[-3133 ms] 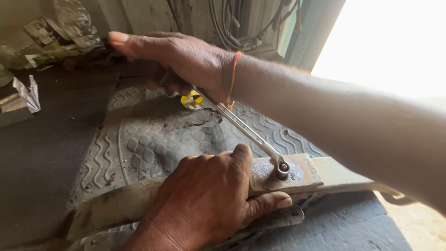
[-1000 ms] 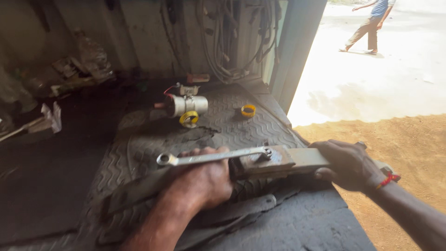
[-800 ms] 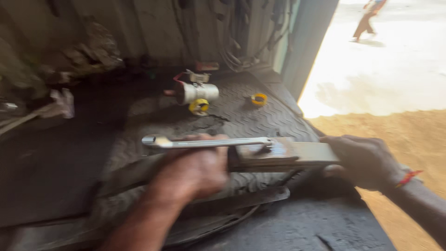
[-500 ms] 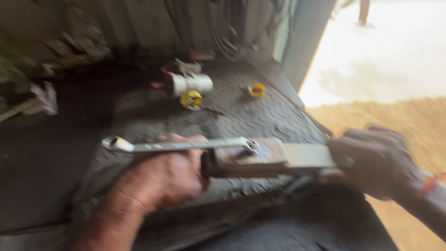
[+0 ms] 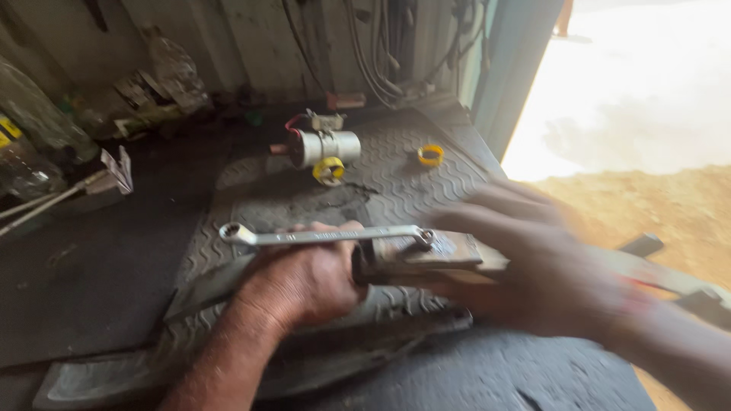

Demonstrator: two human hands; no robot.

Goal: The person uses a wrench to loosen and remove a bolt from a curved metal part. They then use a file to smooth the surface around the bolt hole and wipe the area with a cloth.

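Note:
My left hand (image 5: 304, 278) grips the near end of a flat, rusty metal bar (image 5: 445, 255) that lies across a ribbed rubber mat (image 5: 396, 179). A silver ring spanner (image 5: 320, 236) sits with one ring on a bolt on top of the bar, its handle reaching left over my left knuckles. My right hand (image 5: 544, 266) is blurred, fingers spread, hovering over the right part of the bar close to the spanner's ring; it holds nothing that I can see.
Behind, a white cylindrical part with red wires (image 5: 324, 144), a yellow tape roll (image 5: 329, 170) and a yellow ring (image 5: 430, 155) lie on the mat. Clutter and bottles (image 5: 30, 144) line the back left. Cables hang on the wall. The bench edge meets sandy ground (image 5: 647, 205) at right.
My right hand has left the bar's far end and swung left over the bar toward the spanner. The spanner handle has stayed pointing left; my left hand keeps its grip.

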